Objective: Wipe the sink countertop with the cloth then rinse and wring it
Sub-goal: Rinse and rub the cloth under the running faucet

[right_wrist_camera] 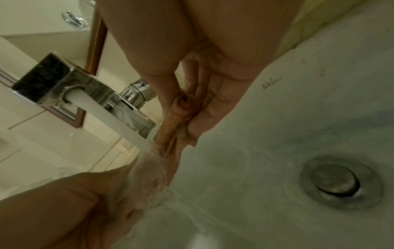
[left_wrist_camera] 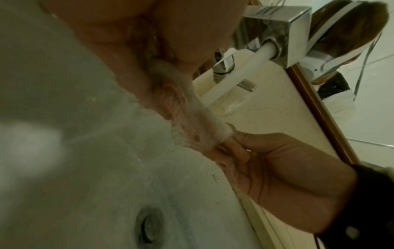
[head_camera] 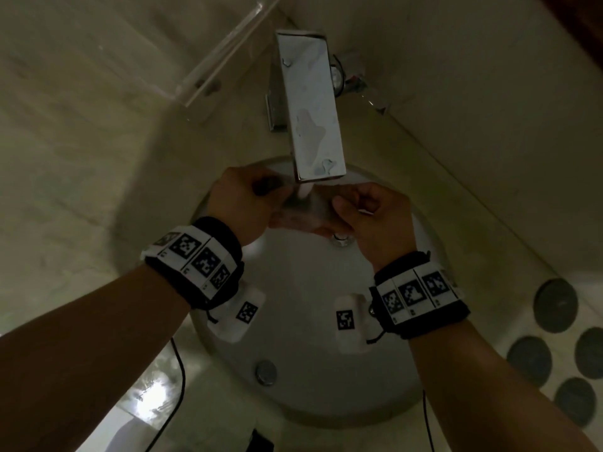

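1. Cloth (head_camera: 301, 216) sits mid-frame in the head view, strung between both hands over the sink basin (head_camera: 293, 288) and right under the faucet spout (head_camera: 310, 102). Water is running onto its middle.
2. Long axis of the cloth runs left-right across the frame, hand to hand, so it crosses the stream. It's bunched into a rope shape (looks pinkish-orange in the wrist views).
3. Left hand (head_camera: 243, 207) has its fingers curled round the left end of the cloth. Right hand (head_camera: 372, 213) has fingers and thumb closed on the right end. Neither hand is open, and both carry the cloth.
4. Both hands are abt equally near the stream, one each side. The wet middle lies inward from each grip, toward frame centre.
5. My read: this is the rinse step, with wringing next. Since the hands already hold opposite ends along the axis, a counter-twist should need no re-grip.
6. Count: 1 cloth, 2 hands, 1 spout, 1 drain plug (right_wrist_camera: 339, 183) at right in the right wrist view, 1 overflow fitting (head_camera: 266, 371) at the lower basin wall, 1 tap handle (left_wrist_camera: 224, 64) behind the spout.
7. Countertop (head_camera: 81, 190) fills the left side; 4 dark round discs (head_camera: 554, 305) show at lower right.
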